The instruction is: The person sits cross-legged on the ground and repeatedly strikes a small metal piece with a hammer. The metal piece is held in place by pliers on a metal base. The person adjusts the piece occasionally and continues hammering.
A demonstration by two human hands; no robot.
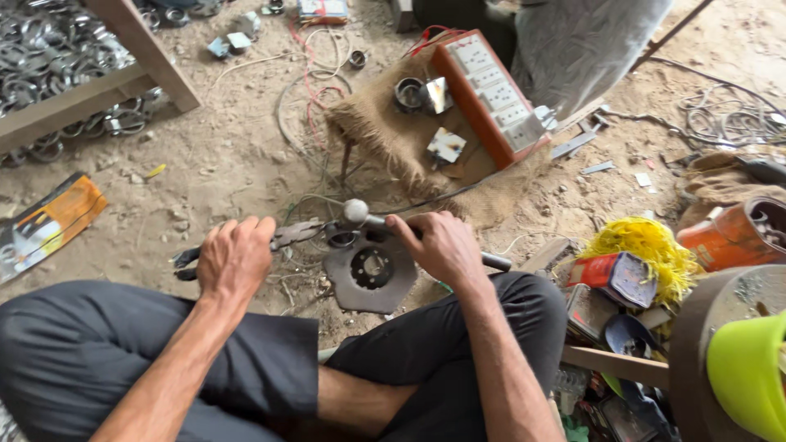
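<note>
On the dirt floor point(221, 164) between the person's knees lies a flat metal plate point(370, 274). Left hand point(235, 258) grips pliers point(286, 236) holding a small ring point(341, 239) just above it; right hand point(438, 245) clasps a hammer point(360, 214).

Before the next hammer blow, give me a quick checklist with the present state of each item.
1. Right hand wrapped round hammer handle: ok.
2. Left hand clamps pliers: ok.
3. Small ring at pliers tip, held or just lying there: cannot tell.
4. Dark metal plate lying flat on ground under the work: ok.
5. Fingers clear of hammer head: ok.
6. Loose wires near the work: not ok.
</note>
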